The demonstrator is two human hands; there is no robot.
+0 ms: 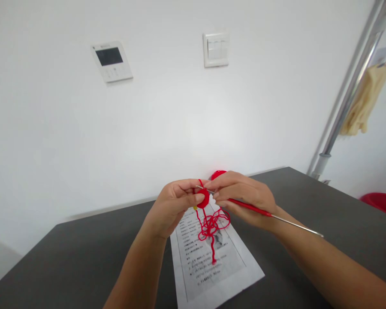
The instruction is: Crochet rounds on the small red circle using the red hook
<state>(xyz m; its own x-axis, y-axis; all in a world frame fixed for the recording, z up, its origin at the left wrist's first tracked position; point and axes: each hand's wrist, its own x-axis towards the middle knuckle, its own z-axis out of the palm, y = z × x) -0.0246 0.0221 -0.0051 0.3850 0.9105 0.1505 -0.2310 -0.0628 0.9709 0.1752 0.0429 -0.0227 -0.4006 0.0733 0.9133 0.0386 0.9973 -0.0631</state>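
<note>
My left hand (178,201) pinches a small round piece of red crochet (203,199) between thumb and fingers, with a strand of red yarn running up over the index finger. My right hand (244,195) grips a crochet hook (252,207) with a red handle and metal ends. The hook's tip lies at the top edge of the crochet piece, by my left index finger. Loose red yarn (212,225) hangs in a tangle below the piece, over a printed sheet. A small yellow thing (195,208) shows beside the piece, too small to name.
The printed paper sheet (212,279) lies on the dark table (93,253). Behind my right hand, a red yarn ball (218,174) is partly hidden near the wall. A metal pole (350,94), yellow gloves (365,101) and a red rounded object (381,202) are at the right.
</note>
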